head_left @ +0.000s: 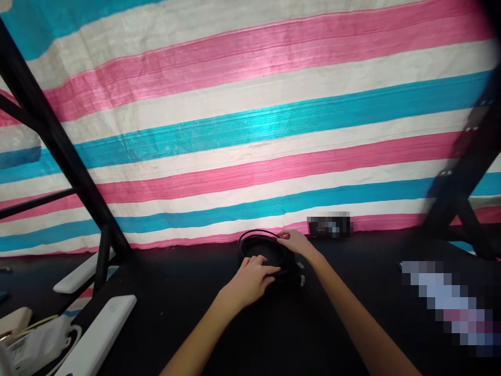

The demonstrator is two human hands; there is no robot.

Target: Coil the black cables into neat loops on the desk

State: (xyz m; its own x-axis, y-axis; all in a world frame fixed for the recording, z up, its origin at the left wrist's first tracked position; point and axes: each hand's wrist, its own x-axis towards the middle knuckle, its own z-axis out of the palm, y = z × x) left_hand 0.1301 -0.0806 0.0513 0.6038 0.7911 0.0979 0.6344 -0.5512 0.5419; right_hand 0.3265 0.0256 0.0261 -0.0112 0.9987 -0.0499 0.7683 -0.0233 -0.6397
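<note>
Far back on the black table, close to the striped tarp, lies a coiled black cable. Directly on the coil's near edge rests the left hand, fingers spread flat and together pressing it down. At the coil's right rim the right hand pinches the cable loop between fingertips. White bars lie off at the table's left edge.
</note>
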